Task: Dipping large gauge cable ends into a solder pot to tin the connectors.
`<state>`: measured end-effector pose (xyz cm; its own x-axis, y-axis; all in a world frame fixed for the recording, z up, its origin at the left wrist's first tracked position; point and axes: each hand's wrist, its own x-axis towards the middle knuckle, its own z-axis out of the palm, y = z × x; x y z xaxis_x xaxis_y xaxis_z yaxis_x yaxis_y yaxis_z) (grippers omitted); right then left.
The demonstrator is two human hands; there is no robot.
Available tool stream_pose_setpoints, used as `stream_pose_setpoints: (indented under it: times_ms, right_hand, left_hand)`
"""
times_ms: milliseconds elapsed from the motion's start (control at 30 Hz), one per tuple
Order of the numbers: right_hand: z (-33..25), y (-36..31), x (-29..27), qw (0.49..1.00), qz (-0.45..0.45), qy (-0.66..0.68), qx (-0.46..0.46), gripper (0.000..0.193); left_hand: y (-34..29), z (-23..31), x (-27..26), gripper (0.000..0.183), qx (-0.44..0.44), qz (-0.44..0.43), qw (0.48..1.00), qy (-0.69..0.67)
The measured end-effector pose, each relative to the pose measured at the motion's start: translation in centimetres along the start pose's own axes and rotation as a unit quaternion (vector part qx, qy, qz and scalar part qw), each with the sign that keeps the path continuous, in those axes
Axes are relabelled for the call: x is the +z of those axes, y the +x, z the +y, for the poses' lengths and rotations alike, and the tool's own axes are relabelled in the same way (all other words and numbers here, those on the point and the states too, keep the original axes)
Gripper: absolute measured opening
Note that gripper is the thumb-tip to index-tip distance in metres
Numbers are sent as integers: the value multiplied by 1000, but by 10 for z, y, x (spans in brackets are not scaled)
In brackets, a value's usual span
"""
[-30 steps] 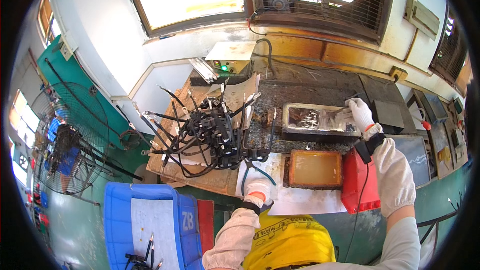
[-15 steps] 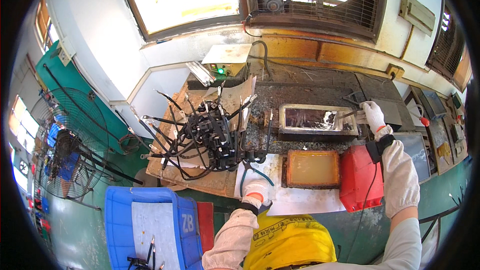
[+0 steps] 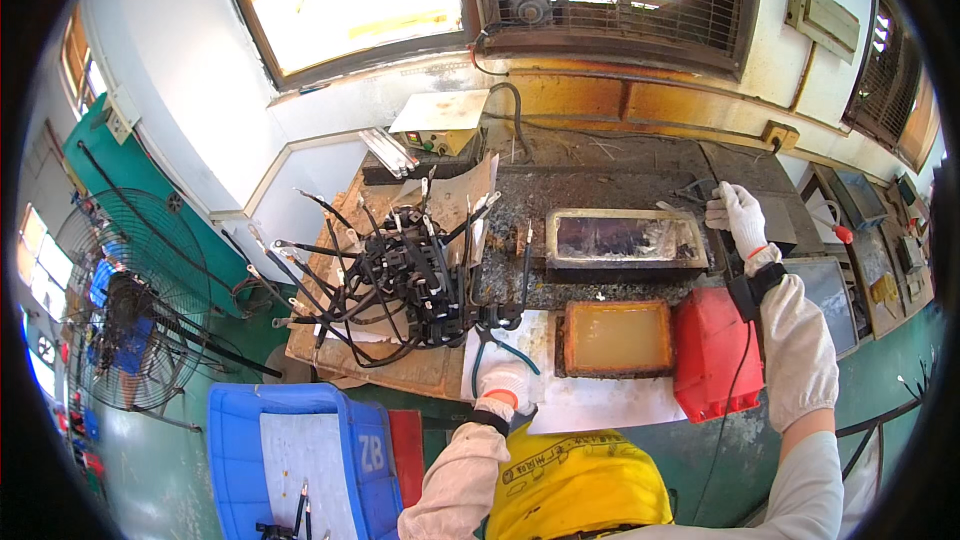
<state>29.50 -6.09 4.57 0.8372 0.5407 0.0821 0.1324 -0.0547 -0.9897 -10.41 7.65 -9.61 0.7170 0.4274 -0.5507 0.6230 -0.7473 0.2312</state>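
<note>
Since a moment ago, the right hand (image 3: pixel 738 217) is lifting away from the metal tray (image 3: pixel 625 238) toward the worktop's (image 3: pixel 600 155) far right, fingers curling around a small dark tool (image 3: pixel 700 190). The left hand (image 3: pixel 505 383) is gripping blue-handled pliers (image 3: pixel 492 347), their long axis pointing away from the person toward the black wire bundle (image 3: pixel 400 275).

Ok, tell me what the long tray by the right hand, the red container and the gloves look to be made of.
Long tray: apparently metal, with a dull grey rim and a dark, shiny content.
Red container: likely plastic, with a smooth, evenly coloured, slightly glossy surface.
Gloves on the left hand and right hand: seemingly knitted white cotton fabric, soft and matte, with orange-edged cuffs.
</note>
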Motion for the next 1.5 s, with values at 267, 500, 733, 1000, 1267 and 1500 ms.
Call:
stream_pose_setpoints:
  times_ms: [267, 500, 733, 1000, 1267, 1500]
  right_hand:
    - [10, 7, 2, 1000, -6, -26, 2, 30]
    - [4, -5, 11, 982, -42, -179, -40, 27]
    - [-17, -31, 14, 966, -67, -247, -38, 25]
    - [-17, -48, 1, 968, -77, -240, -21, 24]
    - [-36, -61, -1, 972, -67, -223, -39, 24]
    - [-30, -54, 17, 974, -68, -207, -62, 22]
  left_hand:
    - [0, 1, -1, 51, -3, -3, 1000, 2]
    - [-3, 4, -5, 48, -20, 3, 1000, -1]
    - [-1, 1, -4, 51, -6, -9, 1000, -4]
    - [-10, 4, -15, 52, 2, -13, 1000, -7]
    - [-5, 2, -11, 52, -2, -14, 1000, -15]
    - [-7, 0, -8, 53, 4, -2, 1000, -19]
